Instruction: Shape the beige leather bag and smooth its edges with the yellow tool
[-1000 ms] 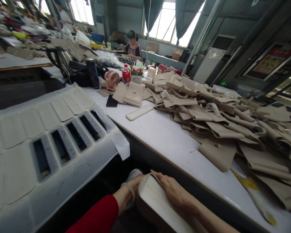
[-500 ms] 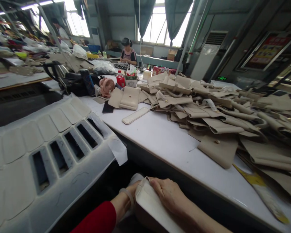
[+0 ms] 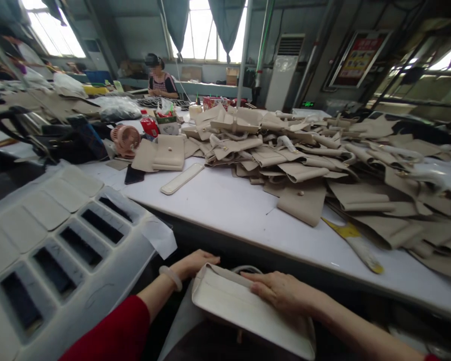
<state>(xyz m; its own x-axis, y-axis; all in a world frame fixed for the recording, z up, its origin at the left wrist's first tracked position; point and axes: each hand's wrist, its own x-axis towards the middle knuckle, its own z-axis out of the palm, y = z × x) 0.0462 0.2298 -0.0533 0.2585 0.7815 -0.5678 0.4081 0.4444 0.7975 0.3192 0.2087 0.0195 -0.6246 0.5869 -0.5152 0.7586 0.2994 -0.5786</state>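
A beige bag (image 3: 244,303) with a pale, stitched long panel lies tilted over my lap, its panel facing up. My right hand (image 3: 281,291) grips its far long edge, thumb on the panel side and fingers reaching over the edge. At the bag's far left corner, my left hand (image 3: 199,261) is closed around the end, its fingers pointing right and partly hidden behind the corner. A pale bracelet (image 3: 170,277) circles the left wrist. Behind the bag, between the hands, a pale loop (image 3: 248,269) shows.
A white table (image 3: 218,200) stands ahead, with heaped beige bag pieces (image 3: 304,160), a yellow-and-white tool (image 3: 355,245), a light strip (image 3: 182,178), a dark phone (image 3: 134,174) and a pink fan (image 3: 125,140). On my left is a translucent slotted tray (image 3: 108,281). A person (image 3: 161,82) sits beyond.
The bag has turned so that its panel lies more crosswise and shows more fully. My hands have moved apart, the right one along the edge. The view has swung right.
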